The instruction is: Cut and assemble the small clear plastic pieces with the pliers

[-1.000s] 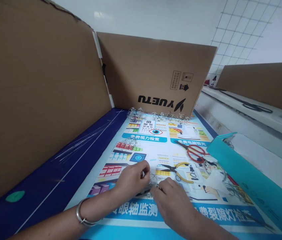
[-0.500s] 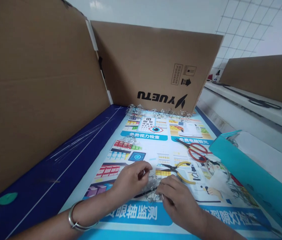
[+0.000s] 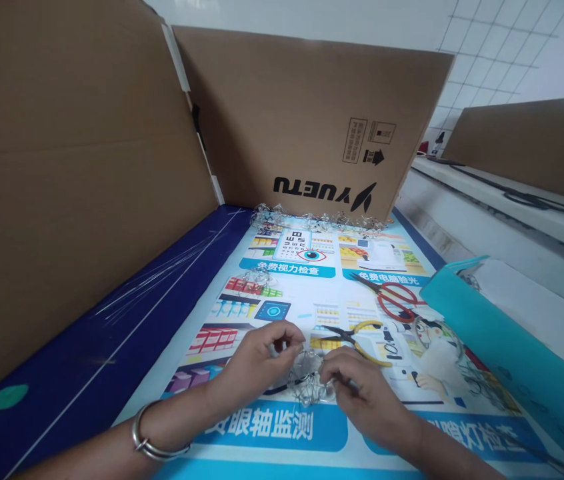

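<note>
Between my two hands sits a small tangle of bent silvery wire (image 3: 307, 381), close to the near part of the printed sheet. My left hand (image 3: 267, 357), a metal bangle (image 3: 145, 437) on its wrist, pinches the upper left of this wire piece between thumb and forefinger. On the other side, my right hand (image 3: 359, 387) has curled fingers, their tips closed at the wire's right edge. Just beyond the right hand lie yellow-handled pliers (image 3: 355, 339) with jaws apart. Red-handled scissors (image 3: 395, 300) rest farther back.
Several similar wire pieces (image 3: 319, 222) line the foot of the back cardboard panel (image 3: 307, 120); one wire bundle (image 3: 258, 279) lies nearer. A teal box (image 3: 517, 360) and loose wires (image 3: 487, 387) are at right. Another cardboard panel (image 3: 72, 180) stands left, beside thin straight wires (image 3: 152, 277).
My right hand has shifted slightly right, and its fingers have changed position at the wire piece. The left hand stays nearly in place. The view has tilted a little.
</note>
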`<state>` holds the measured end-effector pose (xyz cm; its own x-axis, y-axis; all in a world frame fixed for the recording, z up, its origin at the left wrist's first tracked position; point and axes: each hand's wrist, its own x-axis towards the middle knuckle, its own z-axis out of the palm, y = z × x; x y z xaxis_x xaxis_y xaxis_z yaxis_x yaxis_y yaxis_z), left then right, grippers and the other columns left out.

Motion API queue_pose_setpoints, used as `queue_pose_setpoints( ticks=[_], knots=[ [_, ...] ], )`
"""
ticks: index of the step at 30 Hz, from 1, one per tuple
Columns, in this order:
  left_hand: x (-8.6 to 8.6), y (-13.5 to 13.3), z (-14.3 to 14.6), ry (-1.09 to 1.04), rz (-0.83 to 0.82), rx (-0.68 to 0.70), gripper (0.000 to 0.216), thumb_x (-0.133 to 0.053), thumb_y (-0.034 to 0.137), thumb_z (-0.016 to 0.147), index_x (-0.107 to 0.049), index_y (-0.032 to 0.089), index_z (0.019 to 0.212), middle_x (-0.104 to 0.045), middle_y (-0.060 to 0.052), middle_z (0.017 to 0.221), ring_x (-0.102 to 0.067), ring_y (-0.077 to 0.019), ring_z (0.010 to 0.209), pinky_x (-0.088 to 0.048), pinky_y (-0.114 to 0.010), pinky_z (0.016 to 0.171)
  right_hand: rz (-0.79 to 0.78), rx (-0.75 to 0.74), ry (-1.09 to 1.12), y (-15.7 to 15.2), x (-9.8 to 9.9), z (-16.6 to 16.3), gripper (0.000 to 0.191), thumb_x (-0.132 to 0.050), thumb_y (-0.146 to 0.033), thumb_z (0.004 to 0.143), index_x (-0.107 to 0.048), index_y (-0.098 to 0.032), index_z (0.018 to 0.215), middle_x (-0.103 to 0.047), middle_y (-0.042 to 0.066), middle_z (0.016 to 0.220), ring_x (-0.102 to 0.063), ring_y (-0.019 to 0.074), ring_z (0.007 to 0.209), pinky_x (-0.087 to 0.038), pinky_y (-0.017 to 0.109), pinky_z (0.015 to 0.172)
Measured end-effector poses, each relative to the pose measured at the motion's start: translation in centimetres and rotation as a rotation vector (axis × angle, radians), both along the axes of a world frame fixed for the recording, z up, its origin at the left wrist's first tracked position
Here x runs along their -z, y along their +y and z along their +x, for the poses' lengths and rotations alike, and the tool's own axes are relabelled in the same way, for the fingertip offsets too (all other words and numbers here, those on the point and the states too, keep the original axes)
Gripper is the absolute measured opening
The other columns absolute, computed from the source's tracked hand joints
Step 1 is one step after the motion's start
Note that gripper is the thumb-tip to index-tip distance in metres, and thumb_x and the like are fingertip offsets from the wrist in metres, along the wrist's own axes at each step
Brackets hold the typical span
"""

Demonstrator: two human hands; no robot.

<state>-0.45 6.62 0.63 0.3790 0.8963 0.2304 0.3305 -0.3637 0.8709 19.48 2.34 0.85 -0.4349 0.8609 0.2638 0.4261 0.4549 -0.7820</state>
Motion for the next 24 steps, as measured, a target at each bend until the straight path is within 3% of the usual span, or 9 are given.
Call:
queue_pose_setpoints(
  ticks=[4,8,15,24],
  knots=[
    [-0.1,-0.1,0.0,-0.017,-0.052,0.019,0.007,-0.049,0.015,0.077,-0.056,0.016,0.076,-0.056,0.0,0.069,-0.051,-0.0108,0.065,-0.042,-0.021,0.059,-0.07,0.008,0.026,0.1,-0.5,0.2,0.024,-0.041,-0.003,0.068,-0.054,-0.019,0.08,-0.056,0.002,0.083,-0.052,0.0142,0.082,-0.042,0.026,0.072],
    [-0.3,-0.4,0.2,-0.035,-0.105,0.062,0.006,-0.051,0.016,0.077,-0.057,0.016,0.075,-0.057,0.0,0.07,-0.051,-0.0111,0.066,-0.041,-0.021,0.06,-0.12,0.138,-0.028,0.2,-0.3,0.1,0.01,-0.049,-0.012,0.072,-0.052,-0.02,0.078,-0.054,0.0,0.077,-0.05,0.0124,0.069,-0.042,0.023,0.062],
    [-0.2,-0.6,0.1,-0.068,-0.156,0.109,0.007,-0.05,0.018,0.079,-0.057,0.016,0.078,-0.057,-0.001,0.073,-0.05,-0.0113,0.067,-0.042,-0.021,0.061,-0.104,0.318,-0.137,-0.1,1.0,-0.3,0.017,-0.051,-0.018,0.074,-0.051,-0.021,0.091,-0.053,-0.001,0.071,-0.05,0.012,0.062,-0.041,0.021,0.053],
    [0.3,-0.2,0.2,-0.075,-0.153,0.122,0.007,-0.049,0.016,0.079,-0.055,0.017,0.081,-0.057,0.0,0.076,-0.051,-0.0113,0.071,-0.042,-0.022,0.064,-0.061,0.272,-0.144,0.0,1.0,-0.3,0.021,-0.049,-0.015,0.075,-0.053,-0.02,0.095,-0.057,0.001,0.081,-0.053,0.0124,0.067,-0.044,0.022,0.058]
  ],
)
